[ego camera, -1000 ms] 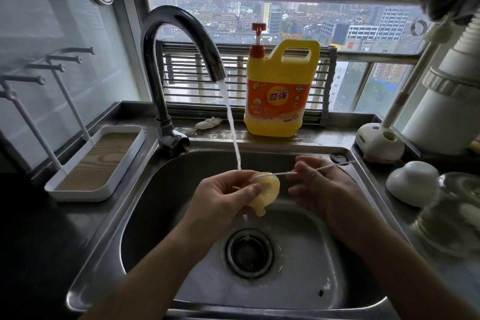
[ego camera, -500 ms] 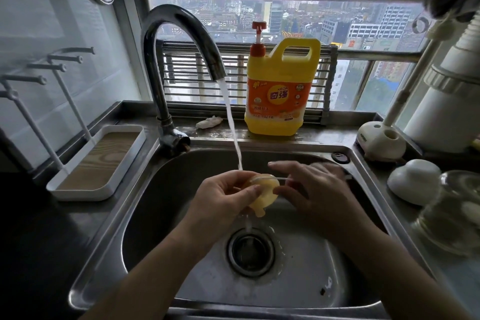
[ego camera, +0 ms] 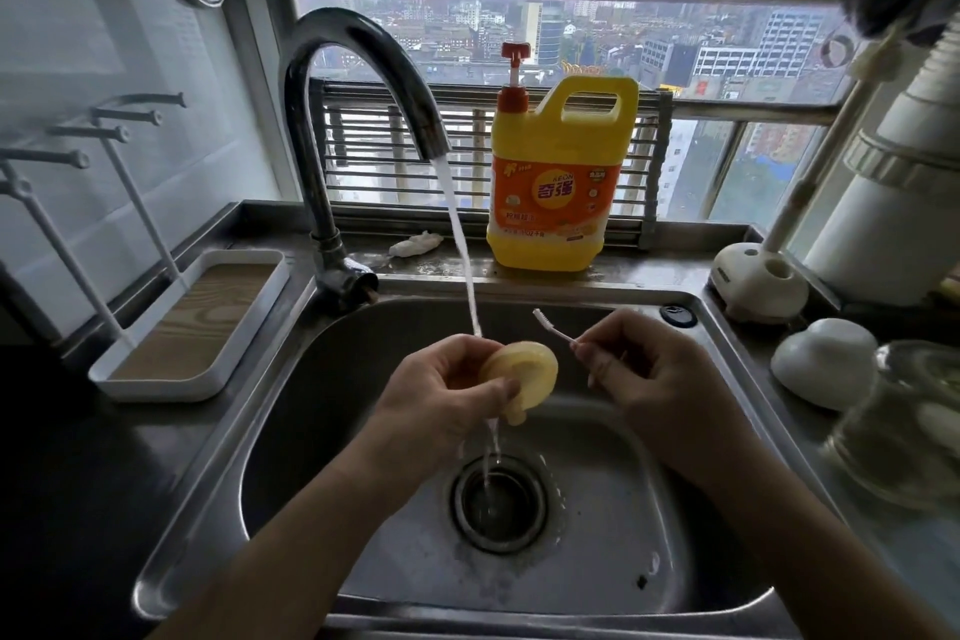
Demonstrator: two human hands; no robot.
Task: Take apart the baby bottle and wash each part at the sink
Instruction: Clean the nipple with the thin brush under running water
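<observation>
Both hands work at frame centre, over the sink [ego camera: 332, 379]. We grip the yellow nipple [ego camera: 524, 372] in the left hand [ego camera: 441, 390], under the water stream [ego camera: 460, 244] so it rinses. The right hand [ego camera: 644, 369] pinches the thin brush [ego camera: 553, 326], bristles raised clear, apparently ready for scrubbing.

White tiled wall [ego camera: 104, 42], window [ego camera: 753, 161] onto grey cityscape, steel counter [ego camera: 654, 263], dim daylight
</observation>
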